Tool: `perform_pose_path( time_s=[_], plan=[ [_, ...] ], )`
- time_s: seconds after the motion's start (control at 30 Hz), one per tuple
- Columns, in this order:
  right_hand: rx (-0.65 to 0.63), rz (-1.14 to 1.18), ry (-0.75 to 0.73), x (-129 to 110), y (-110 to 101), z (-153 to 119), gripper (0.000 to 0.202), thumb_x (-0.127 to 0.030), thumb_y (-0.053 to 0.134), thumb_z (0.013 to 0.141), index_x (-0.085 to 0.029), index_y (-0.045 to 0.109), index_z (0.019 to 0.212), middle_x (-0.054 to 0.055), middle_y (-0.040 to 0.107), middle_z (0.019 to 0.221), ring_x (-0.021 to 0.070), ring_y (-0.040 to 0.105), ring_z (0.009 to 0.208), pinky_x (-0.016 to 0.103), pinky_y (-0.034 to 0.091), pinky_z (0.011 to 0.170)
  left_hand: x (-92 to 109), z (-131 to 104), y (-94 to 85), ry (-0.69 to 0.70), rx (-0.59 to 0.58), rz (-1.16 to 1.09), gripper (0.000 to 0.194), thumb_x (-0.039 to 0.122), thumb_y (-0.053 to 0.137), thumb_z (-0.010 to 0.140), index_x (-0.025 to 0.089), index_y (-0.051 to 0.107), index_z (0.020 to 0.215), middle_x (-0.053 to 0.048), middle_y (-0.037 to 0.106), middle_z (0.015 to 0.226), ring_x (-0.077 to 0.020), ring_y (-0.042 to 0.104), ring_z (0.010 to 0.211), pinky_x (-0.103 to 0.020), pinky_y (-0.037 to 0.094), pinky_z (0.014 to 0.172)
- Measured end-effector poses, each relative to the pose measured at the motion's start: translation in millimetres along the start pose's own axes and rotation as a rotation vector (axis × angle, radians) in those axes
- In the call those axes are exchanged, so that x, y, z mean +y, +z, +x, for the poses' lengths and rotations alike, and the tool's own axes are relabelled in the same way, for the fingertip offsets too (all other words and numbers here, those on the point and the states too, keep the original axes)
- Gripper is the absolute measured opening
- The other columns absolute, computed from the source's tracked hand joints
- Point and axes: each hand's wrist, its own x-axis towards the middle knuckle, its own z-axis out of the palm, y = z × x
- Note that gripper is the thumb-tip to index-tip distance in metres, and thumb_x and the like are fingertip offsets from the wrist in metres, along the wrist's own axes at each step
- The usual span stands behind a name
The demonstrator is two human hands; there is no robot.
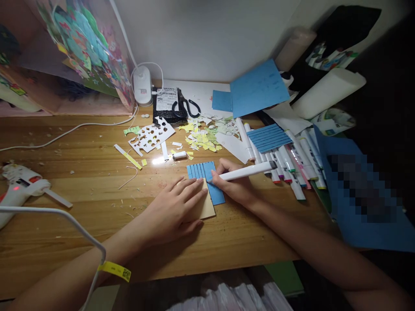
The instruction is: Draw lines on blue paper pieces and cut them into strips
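My left hand (177, 205) lies flat, fingers spread, on a cream rectangular board (207, 208). That board overlaps a small blue card (216, 193), whose upper left part bears several dark parallel lines. In my right hand (235, 181) is a white marker (246, 170), its dark end pointing up to the right. The marker's tip is hidden by the fingers, at the board's right edge over the blue card. Another blue card with dark stripes (269, 137) rests on the markers at the right.
Black-handled scissors (183, 106) lie on a black package behind paper scraps (204, 138). Many markers (293, 162) crowd the right side, near large blue sheets (259, 88). A glue gun (19, 190) is at the left, and a white cable (78, 224) crosses the lower left.
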Motion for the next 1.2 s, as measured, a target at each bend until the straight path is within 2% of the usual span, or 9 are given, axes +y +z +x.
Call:
perform_pose_path(
  time_s=[0.53, 1.2],
  plan=[
    [-0.027, -0.027, 0.002, -3.2, -1.4, 0.4, 0.03, -0.026, 0.057, 0.08, -0.021, 0.035, 0.06, -0.007, 0.036, 0.053, 0.0085, 0.033, 0.048, 0.023, 0.024, 0.045, 0.1, 0.3, -0.5, 0.001, -0.025, -0.004, 0.058, 0.045, 0.048, 0.088, 0.016, 0.038, 0.137, -0.011, 0.037, 0.145, -0.0282, 0.035, 0.131, -0.047, 0.023, 0.11],
    [-0.079, -0.058, -0.017, -5.5, -2.6, -0.8, 0.033, -0.023, 0.054, 0.077, -0.021, 0.03, 0.055, -0.006, 0.032, 0.05, 0.0083, 0.029, 0.046, 0.023, 0.023, 0.045, -2.0, 0.6, 0.0, 0.022, 0.003, -0.028, 0.06, 0.045, 0.049, 0.087, 0.017, 0.036, 0.139, -0.012, 0.04, 0.143, -0.0289, 0.036, 0.13, -0.049, 0.025, 0.109]
  ],
)
